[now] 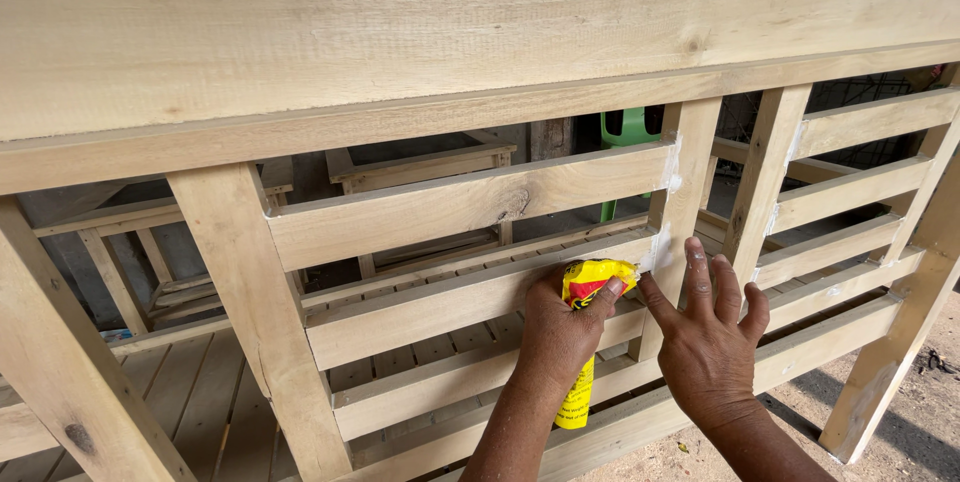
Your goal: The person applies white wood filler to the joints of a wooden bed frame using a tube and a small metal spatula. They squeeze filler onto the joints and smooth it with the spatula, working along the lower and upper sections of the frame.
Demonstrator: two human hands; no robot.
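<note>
Yellow-red glue pouch [585, 322], squeezed, tip at slat-post joint [660, 247].

green plastic chair [630, 127] behind the slats; more bare wooden frames [420, 167] stacked beyond; sandy ground [890, 442] lower right.

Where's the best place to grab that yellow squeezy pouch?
Grip the yellow pouch around its upper part, just below the nozzle end, coming from the left, as the left hand does. It hangs upright against the slats, the top pressed to the joint by the post, and the right hand blocks the other side.
</note>
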